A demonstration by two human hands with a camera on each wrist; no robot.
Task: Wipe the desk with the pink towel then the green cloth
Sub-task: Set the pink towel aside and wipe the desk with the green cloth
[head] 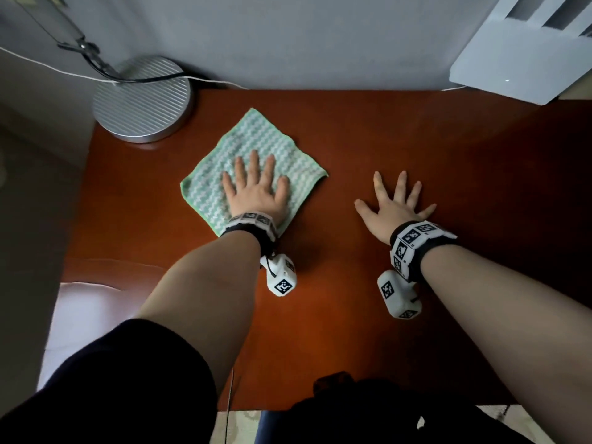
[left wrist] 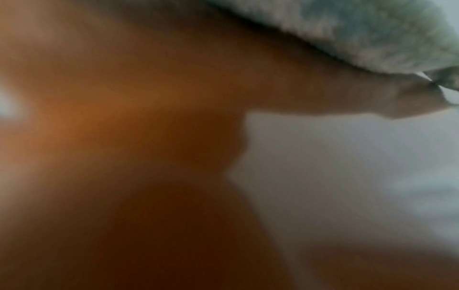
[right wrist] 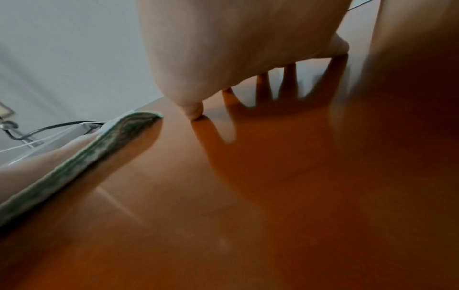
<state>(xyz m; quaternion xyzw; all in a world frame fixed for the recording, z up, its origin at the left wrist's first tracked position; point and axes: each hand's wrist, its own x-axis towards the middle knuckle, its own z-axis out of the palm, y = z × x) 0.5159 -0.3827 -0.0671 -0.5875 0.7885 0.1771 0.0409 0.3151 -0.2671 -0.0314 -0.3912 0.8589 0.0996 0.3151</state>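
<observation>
A green and white cloth (head: 256, 145) lies flat on the reddish-brown desk (head: 384, 133), a little left of centre. My left hand (head: 256, 187) presses down on it with fingers straight and spread. My right hand (head: 395, 203) rests flat on the bare desk to the right, fingers spread, holding nothing. In the right wrist view the cloth's edge (right wrist: 99, 149) shows at the left, with the right hand (right wrist: 236, 49) above the glossy wood. The left wrist view is blurred; only a patch of cloth (left wrist: 372, 29) is recognisable. No pink towel is in view.
A round ribbed lamp base (head: 142, 100) with a cable stands at the desk's back left corner. A white device (head: 519, 49) overhangs the back right corner. A grey wall runs behind the desk. The desk's left edge drops to a pale floor.
</observation>
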